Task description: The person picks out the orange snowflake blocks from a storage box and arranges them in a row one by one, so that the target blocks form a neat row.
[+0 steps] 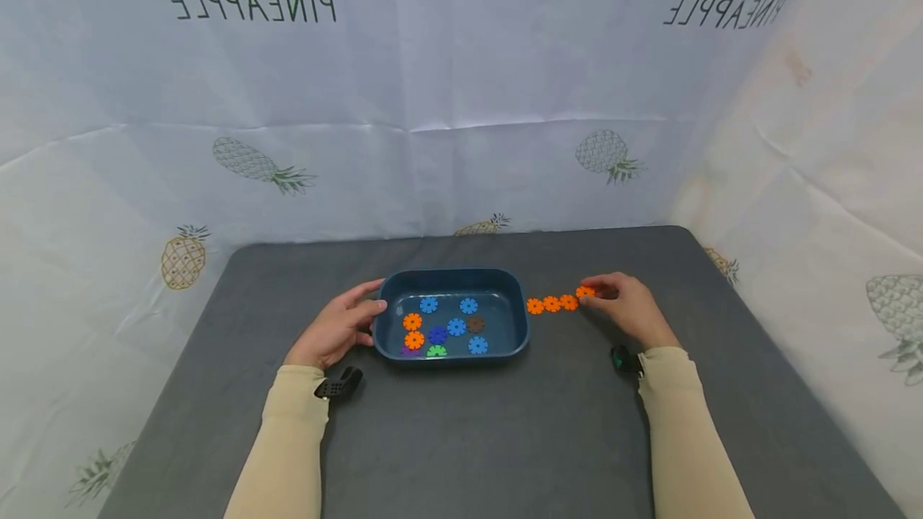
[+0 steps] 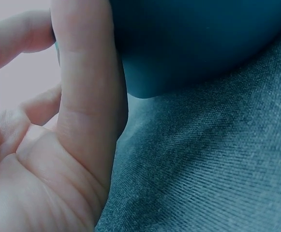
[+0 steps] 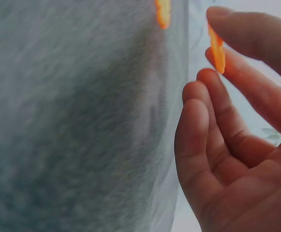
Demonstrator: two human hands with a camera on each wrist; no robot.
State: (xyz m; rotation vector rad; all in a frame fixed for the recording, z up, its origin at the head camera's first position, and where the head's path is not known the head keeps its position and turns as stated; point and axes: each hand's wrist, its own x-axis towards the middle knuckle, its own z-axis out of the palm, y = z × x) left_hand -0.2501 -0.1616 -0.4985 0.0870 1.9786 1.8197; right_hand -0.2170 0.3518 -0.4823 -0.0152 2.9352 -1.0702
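My right hand (image 1: 626, 307) pinches an orange notched disc (image 1: 585, 292) between thumb and finger, seen edge-on in the right wrist view (image 3: 217, 53) and raised above the table. Three more orange discs (image 1: 551, 304) form a row on the table, between a dark blue tray (image 1: 450, 360) and this hand. At the tray's left end my left hand (image 1: 335, 331) grips its wall, thumb at the rim. Close up in the left wrist view, a finger (image 2: 89, 72) lies against the tray's outer side. Inside the tray lie several loose notched discs, among them light blue (image 1: 469, 306), orange (image 1: 413, 322) and brown (image 1: 475, 324).
A grey cloth-covered table (image 1: 490, 447) carries the tray and the row of discs. White fabric with pineapple prints (image 1: 433, 86) hangs behind the table and along its sides. A dark band (image 1: 339, 384) circles each wrist.
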